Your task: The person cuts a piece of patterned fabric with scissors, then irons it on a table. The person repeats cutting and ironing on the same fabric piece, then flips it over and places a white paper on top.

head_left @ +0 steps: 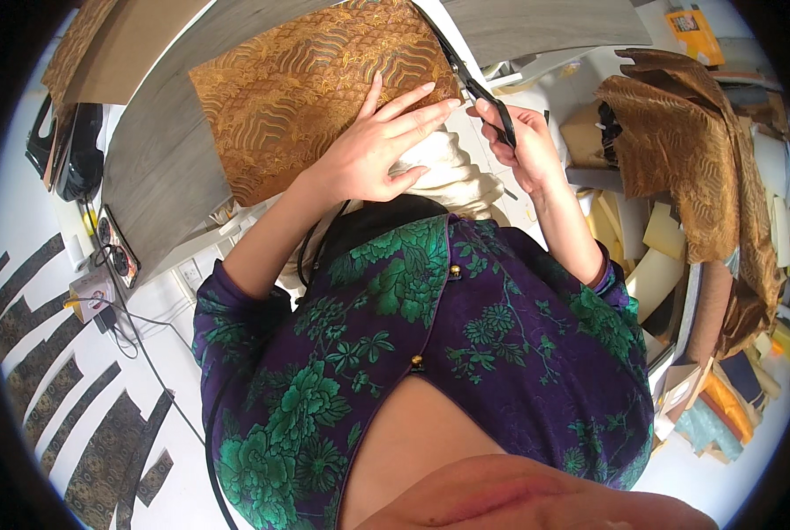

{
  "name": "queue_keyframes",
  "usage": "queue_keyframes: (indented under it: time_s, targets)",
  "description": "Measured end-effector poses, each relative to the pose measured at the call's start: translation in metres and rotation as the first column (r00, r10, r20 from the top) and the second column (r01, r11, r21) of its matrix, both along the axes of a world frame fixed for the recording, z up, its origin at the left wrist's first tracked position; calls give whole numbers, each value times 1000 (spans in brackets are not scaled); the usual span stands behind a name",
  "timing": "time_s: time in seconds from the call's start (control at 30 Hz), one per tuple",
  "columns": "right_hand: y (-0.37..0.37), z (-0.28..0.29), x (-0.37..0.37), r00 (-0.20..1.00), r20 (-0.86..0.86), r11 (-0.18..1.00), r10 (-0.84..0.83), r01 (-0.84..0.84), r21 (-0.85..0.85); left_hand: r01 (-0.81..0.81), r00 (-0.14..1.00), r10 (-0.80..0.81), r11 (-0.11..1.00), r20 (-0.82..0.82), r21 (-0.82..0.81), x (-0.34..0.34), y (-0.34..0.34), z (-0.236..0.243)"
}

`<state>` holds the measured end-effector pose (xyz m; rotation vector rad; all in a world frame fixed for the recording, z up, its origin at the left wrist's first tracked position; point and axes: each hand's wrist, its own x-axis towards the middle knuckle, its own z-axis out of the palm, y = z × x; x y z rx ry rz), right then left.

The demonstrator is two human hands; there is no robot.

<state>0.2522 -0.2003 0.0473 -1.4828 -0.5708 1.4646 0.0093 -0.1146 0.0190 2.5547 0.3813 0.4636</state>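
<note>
A piece of gold-brown brocade (pixel 280 97) with a wave pattern lies spread in front of me, its near edge reaching toward my lap. My left hand (pixel 377 146) rests on its near right part, palm down and fingers spread. At the brocade's right edge, my right hand (pixel 527 152) grips a pair of black-handled scissors (pixel 479 88), with fingers in the handle loops. The blades run up along that edge, pointing away from me; whether they are apart is hard to make out. Below my left hand, cream cloth (pixel 457 181) hangs in folds over my lap.
A grey wood-grain tabletop (pixel 156 132) lies under the brocade. More gold-brown brocade (pixel 678 146) drapes over scraps and rolls at the right. Dark patterned strips (pixel 103 450) lie at the lower left, near a cable (pixel 170 393). A yellow packet (pixel 694 37) sits at the far right.
</note>
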Motion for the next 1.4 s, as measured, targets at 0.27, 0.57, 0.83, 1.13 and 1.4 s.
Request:
queue_keyframes:
  time_s: [0.27, 0.57, 0.83, 1.13, 1.4]
  targets:
    - [0, -7, -9, 1000, 12, 1000, -6, 6, 21, -6, 997, 7, 1000, 78, -9, 2, 0, -3]
    - [10, -10, -16, 998, -26, 997, -55, 57, 60, 22, 998, -21, 1000, 67, -21, 5, -3, -1]
    - [27, -13, -16, 999, -9, 996, -53, 54, 67, 49, 997, -47, 998, 58, -36, 4, -4, 3]
    - [24, -20, -19, 992, -75, 985, -101, 110, 130, 64, 997, -63, 997, 48, -37, -4, -3, 7]
    - [-1, -13, -3, 999, -24, 992, -41, 43, 122, -49, 966, 66, 996, 248, -75, -53, 14, 11]
